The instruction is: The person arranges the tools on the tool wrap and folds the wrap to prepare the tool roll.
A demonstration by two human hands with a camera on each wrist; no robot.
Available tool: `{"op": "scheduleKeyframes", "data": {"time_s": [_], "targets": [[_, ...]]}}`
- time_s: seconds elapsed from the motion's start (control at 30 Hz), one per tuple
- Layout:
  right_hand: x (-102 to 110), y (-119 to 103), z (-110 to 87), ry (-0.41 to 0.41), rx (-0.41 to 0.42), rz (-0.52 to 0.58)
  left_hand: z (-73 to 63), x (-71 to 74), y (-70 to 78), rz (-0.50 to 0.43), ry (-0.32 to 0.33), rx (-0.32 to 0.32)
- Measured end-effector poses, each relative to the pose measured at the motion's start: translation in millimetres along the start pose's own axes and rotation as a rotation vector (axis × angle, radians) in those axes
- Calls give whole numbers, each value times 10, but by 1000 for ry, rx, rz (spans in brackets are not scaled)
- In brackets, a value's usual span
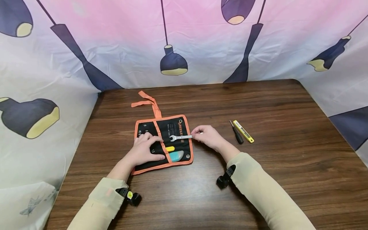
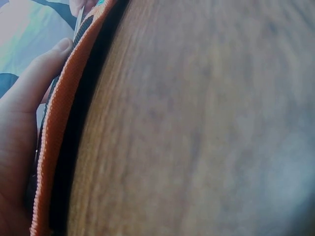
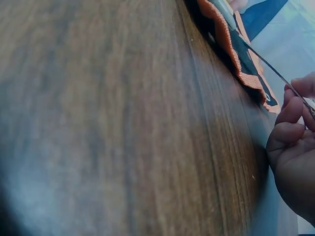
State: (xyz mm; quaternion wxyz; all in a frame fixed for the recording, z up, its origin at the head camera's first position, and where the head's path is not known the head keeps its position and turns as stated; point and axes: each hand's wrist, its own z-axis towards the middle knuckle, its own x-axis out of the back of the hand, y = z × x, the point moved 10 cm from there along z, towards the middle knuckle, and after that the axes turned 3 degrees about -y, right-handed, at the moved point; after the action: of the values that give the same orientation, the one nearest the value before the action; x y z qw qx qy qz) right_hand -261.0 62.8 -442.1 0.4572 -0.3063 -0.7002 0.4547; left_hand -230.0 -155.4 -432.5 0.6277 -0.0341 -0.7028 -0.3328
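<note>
A black tool pouch [image 1: 175, 126] with orange edging lies unfolded on the table. My left hand [image 1: 145, 148] rests on its pocket side, thumb and index finger spread near the orange pocket edge. In the left wrist view the thumb [image 2: 42, 73] lies along the pouch's face. My right hand [image 1: 208, 136] pinches one end of a silver wrench [image 1: 181, 137], whose open-ended jaw points left over the pouch toward the pockets. The right wrist view shows the wrench [image 3: 270, 65] slanting above the fabric. A yellow tool end [image 1: 170, 149] and a teal-and-grey handle [image 1: 176, 156] stick out of two pockets.
Right of the pouch, a black-handled screwdriver [image 1: 238, 135] lies beside a yellow strip-shaped item [image 1: 243, 131]. Orange ties [image 1: 153, 105] stretch from the pouch's far edge. A lamp-patterned cloth [image 1: 195, 38] hangs behind the wooden table [image 1: 281, 127].
</note>
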Motion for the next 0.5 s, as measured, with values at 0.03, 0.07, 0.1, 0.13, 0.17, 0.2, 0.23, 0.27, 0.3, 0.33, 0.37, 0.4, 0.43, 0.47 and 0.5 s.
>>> {"op": "scheduleKeyframes", "data": {"time_s": [0.03, 0.07, 0.1, 0.13, 0.17, 0.2, 0.23, 0.27, 0.3, 0.33, 0.37, 0.4, 0.43, 0.47, 0.5], "targets": [[-4, -8, 6, -2, 9, -16, 1, -1, 1, 1, -1, -1], [-4, -17, 8, -1, 17, -36, 2, -1, 2, 2, -2, -1], [-3, -25, 7, 0, 24, -50, 4, 1, 1, 2, -2, 0], [-4, -33, 8, -1, 32, -63, 4, 2, 1, 2, -2, 0], [-5, -38, 9, -3, 38, -72, 4, 2, -1, 2, -3, 2], [-7, -34, 12, -8, 41, -75, 4, 3, -3, 1, -3, 3], [-7, -29, 16, -12, 38, -81, 4, 4, -5, 0, -2, 4], [-9, -22, 18, -18, 35, -88, 4, 4, -7, 0, -1, 4], [-16, -12, 19, -28, 29, -86, 4, 3, -8, 1, -1, 4], [-24, 2, 23, -39, 23, -87, 3, 0, -8, 3, -2, 4], [-32, 11, 25, -49, 18, -88, 4, -2, -9, 4, -3, 4], [-41, 14, 25, -59, 15, -92, 5, -3, -9, 5, -2, 4], [-51, 14, 23, -68, 13, -99, 6, -3, -8, 6, -2, 4], [-63, 8, 20, -78, 17, -109, 8, -4, -7, 4, -1, 5], [-74, -2, 18, -87, 24, -126, 11, -5, -6, 2, -1, 6]]}}
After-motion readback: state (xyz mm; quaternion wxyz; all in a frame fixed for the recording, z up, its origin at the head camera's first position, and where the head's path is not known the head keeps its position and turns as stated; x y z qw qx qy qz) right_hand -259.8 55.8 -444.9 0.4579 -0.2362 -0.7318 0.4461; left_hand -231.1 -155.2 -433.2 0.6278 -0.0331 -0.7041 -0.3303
